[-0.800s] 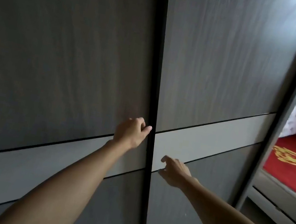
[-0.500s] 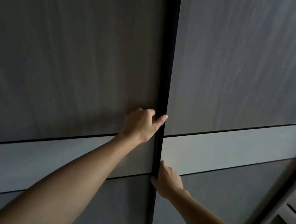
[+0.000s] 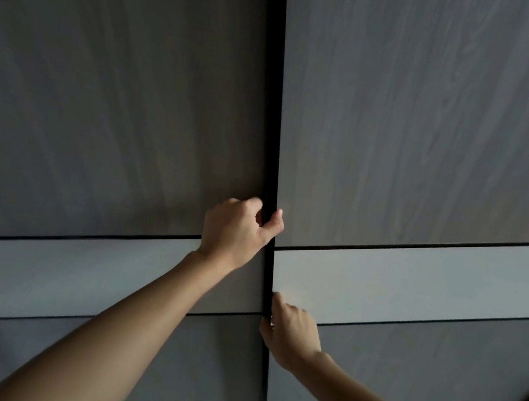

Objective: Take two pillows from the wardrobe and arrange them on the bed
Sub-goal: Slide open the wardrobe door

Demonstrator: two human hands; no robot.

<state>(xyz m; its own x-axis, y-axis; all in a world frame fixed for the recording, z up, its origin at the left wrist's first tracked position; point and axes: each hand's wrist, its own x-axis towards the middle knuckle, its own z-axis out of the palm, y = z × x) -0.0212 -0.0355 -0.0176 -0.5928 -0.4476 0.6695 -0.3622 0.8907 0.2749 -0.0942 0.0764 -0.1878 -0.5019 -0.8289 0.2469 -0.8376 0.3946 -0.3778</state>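
I see the wardrobe (image 3: pixel 424 121) filling the whole view, its two grey doors closed and meeting at a black vertical strip (image 3: pixel 273 167). The left hand (image 3: pixel 237 229) is curled around this strip at the edge of the left door (image 3: pixel 100 87), thumb on the right side and fingers bent on the left. The right hand (image 3: pixel 292 334) is lower, fingertips hooked on the strip at the edge of the right door (image 3: pixel 415 286); the pillows and the bed I cannot see.

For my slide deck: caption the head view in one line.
Both hands, left hand above right hand, grip the dark centre strip between two closed wardrobe doors.
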